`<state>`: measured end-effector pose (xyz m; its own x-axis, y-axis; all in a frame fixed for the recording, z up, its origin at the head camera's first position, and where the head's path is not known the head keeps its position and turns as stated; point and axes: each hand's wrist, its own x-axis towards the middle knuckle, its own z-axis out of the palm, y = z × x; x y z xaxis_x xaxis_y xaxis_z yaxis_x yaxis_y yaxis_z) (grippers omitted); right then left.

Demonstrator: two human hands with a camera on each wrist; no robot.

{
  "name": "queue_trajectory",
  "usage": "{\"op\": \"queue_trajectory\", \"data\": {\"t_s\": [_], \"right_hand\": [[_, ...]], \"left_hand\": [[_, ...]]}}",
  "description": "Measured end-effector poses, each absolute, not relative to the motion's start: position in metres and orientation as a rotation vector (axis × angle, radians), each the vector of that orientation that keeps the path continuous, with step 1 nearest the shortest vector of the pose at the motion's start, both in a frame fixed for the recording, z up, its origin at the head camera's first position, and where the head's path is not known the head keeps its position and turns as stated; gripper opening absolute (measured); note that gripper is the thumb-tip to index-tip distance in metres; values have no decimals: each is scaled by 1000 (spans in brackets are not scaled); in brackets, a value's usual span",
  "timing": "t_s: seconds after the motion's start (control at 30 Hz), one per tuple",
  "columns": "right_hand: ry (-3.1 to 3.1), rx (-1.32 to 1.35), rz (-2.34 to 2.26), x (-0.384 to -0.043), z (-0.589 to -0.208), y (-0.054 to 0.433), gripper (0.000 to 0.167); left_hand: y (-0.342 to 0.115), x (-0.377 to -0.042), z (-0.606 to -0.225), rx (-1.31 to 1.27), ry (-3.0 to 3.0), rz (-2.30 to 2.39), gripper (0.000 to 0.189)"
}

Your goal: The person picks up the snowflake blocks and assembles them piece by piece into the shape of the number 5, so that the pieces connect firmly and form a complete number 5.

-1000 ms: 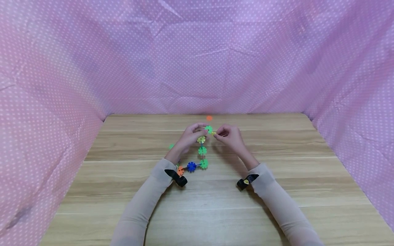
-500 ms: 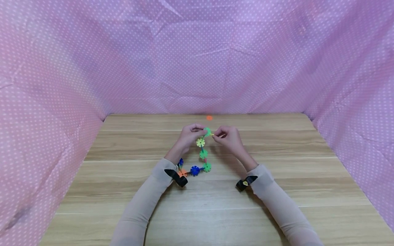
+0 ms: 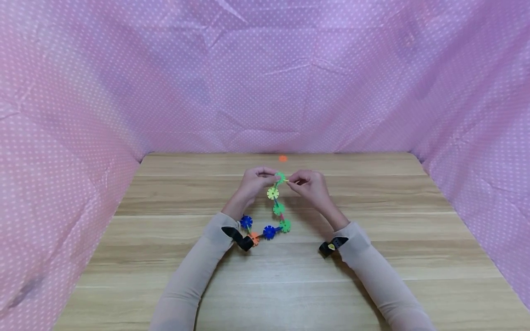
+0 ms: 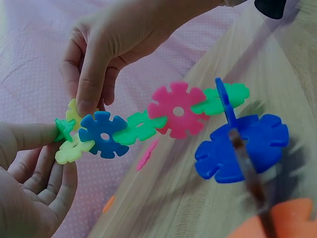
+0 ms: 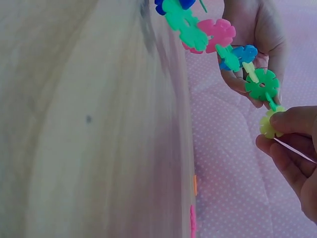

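Note:
A chain of notched plastic snowflake discs hangs from my left hand [image 3: 254,184], which pinches a green disc [image 3: 280,177] near its upper end. My right hand [image 3: 308,186] pinches a yellow disc [image 5: 270,125] between thumb and fingers, at the green disc's right side. Below the green disc follow a lighter yellow disc [image 3: 273,193], a green one [image 3: 279,209] and another green one [image 3: 285,225]. From there the chain bends left through a blue disc [image 3: 269,232] and an orange disc [image 3: 254,238], partly hidden by the left wrist camera, to a second blue disc [image 3: 246,221].
A loose orange disc [image 3: 283,158] lies near the back edge of the wooden table [image 3: 372,193]. The left wrist view also shows a loose pink disc [image 4: 147,155] on the table. Pink dotted cloth [image 3: 265,92] surrounds the table at the back and sides.
The lower part of the chain has swung right and toward me, and a blue disc has come out from behind my left wrist. Both hands stay nearly in place, keeping their pinch.

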<state>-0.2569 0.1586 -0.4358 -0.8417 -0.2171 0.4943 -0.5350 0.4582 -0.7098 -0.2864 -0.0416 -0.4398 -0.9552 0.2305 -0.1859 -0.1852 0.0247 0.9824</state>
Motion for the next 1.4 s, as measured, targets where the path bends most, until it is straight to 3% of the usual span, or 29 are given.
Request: {"op": "queue_trajectory", "data": {"t_s": [0.83,1.07,1.4], "right_hand": [[-2202,629,1396,-256,-443,152,13],[-2303,645,1318,-254,-438,153,3],[-2490,630,1377,-258,-427,158,6]], "left_hand": [[-41,-286,-439,88,1989,2084,18],[-40,-285,-437,73,2012,2056,19],[-46,-288,-435,116,1955,1959,25]]}}
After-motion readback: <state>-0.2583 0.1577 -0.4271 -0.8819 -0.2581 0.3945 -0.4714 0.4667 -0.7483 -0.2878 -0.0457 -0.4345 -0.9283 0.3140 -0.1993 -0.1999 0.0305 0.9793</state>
